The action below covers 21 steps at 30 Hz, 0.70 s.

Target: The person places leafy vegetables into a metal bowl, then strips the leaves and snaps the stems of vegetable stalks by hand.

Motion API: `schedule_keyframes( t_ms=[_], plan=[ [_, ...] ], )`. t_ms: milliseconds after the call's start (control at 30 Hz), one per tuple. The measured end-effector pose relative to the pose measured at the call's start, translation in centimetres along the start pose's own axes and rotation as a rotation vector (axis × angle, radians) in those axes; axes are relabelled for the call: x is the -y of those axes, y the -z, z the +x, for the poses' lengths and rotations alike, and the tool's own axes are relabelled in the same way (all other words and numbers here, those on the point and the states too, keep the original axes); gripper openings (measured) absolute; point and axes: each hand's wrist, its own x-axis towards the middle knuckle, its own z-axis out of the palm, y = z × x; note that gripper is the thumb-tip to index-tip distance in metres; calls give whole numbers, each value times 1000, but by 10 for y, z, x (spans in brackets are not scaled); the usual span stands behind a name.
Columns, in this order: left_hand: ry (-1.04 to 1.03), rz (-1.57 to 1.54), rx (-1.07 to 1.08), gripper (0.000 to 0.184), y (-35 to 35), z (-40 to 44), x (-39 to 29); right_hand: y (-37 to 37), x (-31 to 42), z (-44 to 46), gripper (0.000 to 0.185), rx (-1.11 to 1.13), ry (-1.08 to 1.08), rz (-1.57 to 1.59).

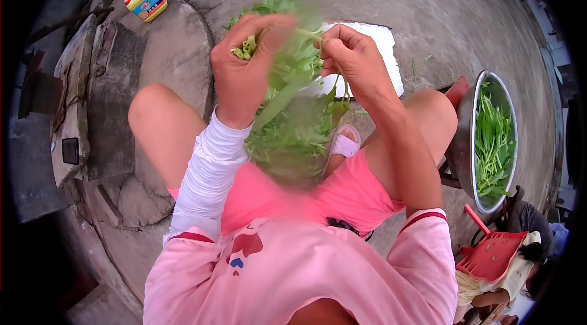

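Observation:
A bunch of green hollow stems (245,48) is wrapped in the fingers of my left hand (244,68), its cut ends facing me and its leaves trailing away on the far side. My right hand (358,62), just to the right, pinches a thin green stem (344,83) that hangs below the fingers. Below both hands lies a pile of leafy greens (287,144) between my legs, partly smeared in the view. A white board (388,59) lies on the ground behind my right hand.
A metal basin (512,141) with leafy greens stands at the right. Near it are a red dustpan (494,256) and a person (535,227). A yellow jug (147,2) stands at the upper left; a dark phone-like object (70,151) lies on a stone ledge.

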Motion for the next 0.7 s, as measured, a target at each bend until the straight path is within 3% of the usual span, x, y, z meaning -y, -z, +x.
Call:
schedule_keyframes(
  t_ms=[100, 133, 200, 300, 400, 533, 633, 700],
  plan=[
    [-144, 12, -131, 20, 8, 1, -18, 16, -3, 8, 11, -115, -52, 86],
    [-104, -49, -97, 21, 19, 5, -26, 24, -3, 10, 11, -183, -77, 125],
    [-34, -184, -48, 24, 38, 14, -34, 31, 9, 8, 10, -44, -35, 333],
    [250, -456, 57, 28, 38, 24, -16, 27, 20, 4, 14, 233, 31, 618],
    [532, -521, 137, 26, 23, 17, -7, 25, 16, 2, 19, 204, -33, 697],
    [588, -334, 497, 22, 16, 11, 19, 24, 9, 6, 24, 269, -54, 653],
    [358, -81, 514, 20, -12, -4, 20, 20, 9, 5, 27, 287, -95, 622],
    [377, 10, 519, 19, -16, -9, 22, 17, 7, 1, 29, 215, -129, 576]
  ],
)
